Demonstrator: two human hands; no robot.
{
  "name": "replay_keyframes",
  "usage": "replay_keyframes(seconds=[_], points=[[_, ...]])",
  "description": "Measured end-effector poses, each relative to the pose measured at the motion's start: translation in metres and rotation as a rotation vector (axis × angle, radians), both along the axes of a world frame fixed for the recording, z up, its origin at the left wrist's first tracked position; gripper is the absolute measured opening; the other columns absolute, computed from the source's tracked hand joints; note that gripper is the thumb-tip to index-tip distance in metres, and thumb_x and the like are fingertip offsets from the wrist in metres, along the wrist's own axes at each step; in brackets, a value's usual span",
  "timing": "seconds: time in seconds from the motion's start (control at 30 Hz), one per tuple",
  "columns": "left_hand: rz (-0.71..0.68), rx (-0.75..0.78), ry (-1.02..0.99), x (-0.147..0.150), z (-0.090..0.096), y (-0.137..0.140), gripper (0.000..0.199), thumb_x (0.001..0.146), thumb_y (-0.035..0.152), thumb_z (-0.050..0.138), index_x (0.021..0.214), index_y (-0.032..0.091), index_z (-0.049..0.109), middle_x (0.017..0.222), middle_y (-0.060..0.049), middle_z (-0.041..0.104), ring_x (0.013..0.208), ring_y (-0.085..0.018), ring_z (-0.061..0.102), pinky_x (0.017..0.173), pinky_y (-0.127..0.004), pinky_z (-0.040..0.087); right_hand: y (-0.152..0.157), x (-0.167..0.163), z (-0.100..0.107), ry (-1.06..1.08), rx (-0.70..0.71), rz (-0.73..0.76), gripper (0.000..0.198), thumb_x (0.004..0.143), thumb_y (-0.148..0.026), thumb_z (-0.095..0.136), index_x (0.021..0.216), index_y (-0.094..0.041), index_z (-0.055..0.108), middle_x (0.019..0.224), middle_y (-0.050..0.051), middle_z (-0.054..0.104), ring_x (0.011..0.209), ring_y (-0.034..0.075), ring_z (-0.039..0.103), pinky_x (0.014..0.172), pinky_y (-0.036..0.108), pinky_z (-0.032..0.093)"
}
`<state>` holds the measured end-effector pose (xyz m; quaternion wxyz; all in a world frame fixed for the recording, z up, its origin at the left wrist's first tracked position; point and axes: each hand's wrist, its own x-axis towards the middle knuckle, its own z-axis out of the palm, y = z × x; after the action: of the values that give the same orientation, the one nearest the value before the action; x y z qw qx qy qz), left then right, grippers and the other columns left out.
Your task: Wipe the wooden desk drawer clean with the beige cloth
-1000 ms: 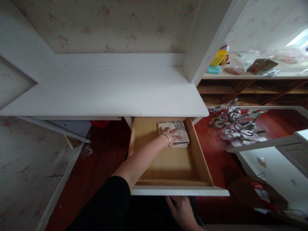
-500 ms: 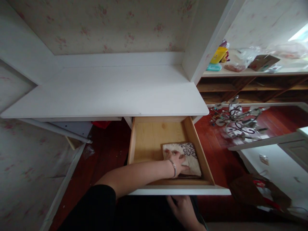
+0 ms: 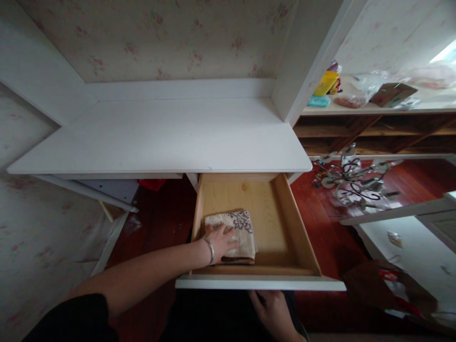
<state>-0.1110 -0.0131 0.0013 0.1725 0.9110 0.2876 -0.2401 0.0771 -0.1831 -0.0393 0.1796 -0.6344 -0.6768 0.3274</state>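
Note:
A folded cloth (image 3: 244, 242), beige with a dark floral pattern, lies in the left front part of a pulled-out wooden drawer (image 3: 281, 228). My left hand (image 3: 221, 241), a silver bangle at its wrist, rests flat on the cloth with fingers spread. Below the drawer's white front (image 3: 260, 283) is my right hand (image 3: 274, 311), close to its lower edge. The right fingertips are partly hidden, so I cannot see whether they grip the edge.
Above the drawer spreads a white desk top (image 3: 178, 137). A chandelier (image 3: 356, 180) lies on the red floor at the right, near a white cabinet piece (image 3: 392, 237) and a brown bag (image 3: 370, 287). Behind, a shelf (image 3: 377, 110) bears a yellow container (image 3: 326, 83) and plastic bags.
My left hand has slid the folded cloth from the drawer's right side over to its left. My right hand has stayed below the drawer front.

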Motion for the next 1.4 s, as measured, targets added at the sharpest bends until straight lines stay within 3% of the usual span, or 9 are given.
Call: replay_keyframes(seconds=[0.23,0.4,0.5,0.73,0.93,1.07,1.2,1.33,1.4], points=[[0.105,0.057,0.037,-0.011,0.001,0.046,0.081,0.057,0.033,0.074,0.132,0.042,0.042,0.15,-0.005,0.026,0.123,-0.041,0.03,0.085,-0.063,0.039,0.001,-0.001,0.004,-0.022,0.004,0.003,0.056,0.098,-0.047,0.028,0.076,-0.021,0.074,0.079,0.008,0.074,0.079,0.023,0.07,0.072,0.027,0.048],[0.217,0.195,0.031,-0.004,-0.012,0.1,0.085,0.061,0.025,0.071,0.136,0.042,0.036,0.154,-0.002,0.019,0.131,-0.039,0.023,0.096,-0.068,0.027,-0.001,-0.003,0.004,-0.029,-0.013,-0.017,0.065,0.098,-0.052,0.023,0.071,-0.02,0.072,0.073,0.009,0.073,0.072,0.021,0.069,0.067,0.026,0.046],[0.259,0.201,0.02,0.001,-0.019,0.114,0.084,0.064,0.028,0.07,0.139,0.04,0.032,0.157,-0.002,0.012,0.137,-0.039,0.014,0.101,-0.069,0.02,-0.001,-0.003,0.004,-0.019,-0.025,-0.023,0.068,0.097,-0.054,0.021,0.07,-0.019,0.072,0.071,0.01,0.072,0.069,0.021,0.069,0.065,0.026,0.045],[0.272,0.187,-0.038,-0.005,-0.03,0.096,0.089,0.067,0.054,0.067,0.144,0.035,0.026,0.158,-0.006,0.003,0.141,-0.041,0.006,0.106,-0.065,0.013,0.0,-0.001,0.001,0.041,-0.035,-0.038,0.067,0.096,-0.057,0.023,0.071,-0.02,0.074,0.073,0.01,0.073,0.071,0.021,0.069,0.068,0.024,0.047],[0.23,0.365,-0.093,-0.004,-0.04,0.092,0.065,0.08,0.038,0.062,0.139,0.032,0.036,0.155,-0.01,0.017,0.136,-0.042,0.022,0.102,-0.061,0.029,-0.001,0.002,-0.006,0.058,-0.006,-0.031,0.065,0.095,-0.059,0.027,0.072,-0.021,0.074,0.072,0.01,0.073,0.071,0.02,0.069,0.069,0.024,0.047],[0.236,0.44,-0.111,0.002,-0.039,0.095,0.048,0.09,0.022,0.042,0.136,0.035,0.041,0.15,-0.01,0.029,0.128,-0.037,0.035,0.092,-0.057,0.039,-0.002,0.003,-0.009,0.047,0.003,0.0,0.06,0.097,-0.052,0.027,0.076,-0.021,0.074,0.076,0.008,0.073,0.076,0.022,0.069,0.069,0.025,0.045],[0.385,0.465,-0.136,0.013,-0.032,0.096,0.047,0.092,0.017,0.032,0.135,0.033,0.043,0.135,-0.013,0.045,0.11,-0.029,0.052,0.081,-0.046,0.047,-0.002,0.005,-0.007,0.059,-0.004,0.032,0.051,0.098,-0.045,0.031,0.08,-0.022,0.073,0.08,0.006,0.074,0.078,0.021,0.069,0.071,0.024,0.044],[0.536,0.458,-0.145,0.027,-0.02,0.086,0.055,0.083,0.013,0.047,0.137,0.023,0.039,0.119,-0.014,0.055,0.091,-0.023,0.061,0.074,-0.036,0.049,-0.004,0.006,-0.009,0.078,0.012,0.029,0.047,0.098,-0.042,0.033,0.08,-0.022,0.072,0.08,0.006,0.074,0.078,0.021,0.069,0.071,0.023,0.044],[0.69,0.417,-0.234,0.032,-0.012,0.079,0.055,0.078,0.013,0.053,0.132,0.02,0.044,0.119,-0.014,0.056,0.088,-0.023,0.063,0.074,-0.033,0.049,-0.004,0.006,-0.012,0.081,0.029,0.034,0.047,0.098,-0.042,0.034,0.079,-0.022,0.072,0.079,0.006,0.073,0.076,0.021,0.069,0.069,0.023,0.044]])
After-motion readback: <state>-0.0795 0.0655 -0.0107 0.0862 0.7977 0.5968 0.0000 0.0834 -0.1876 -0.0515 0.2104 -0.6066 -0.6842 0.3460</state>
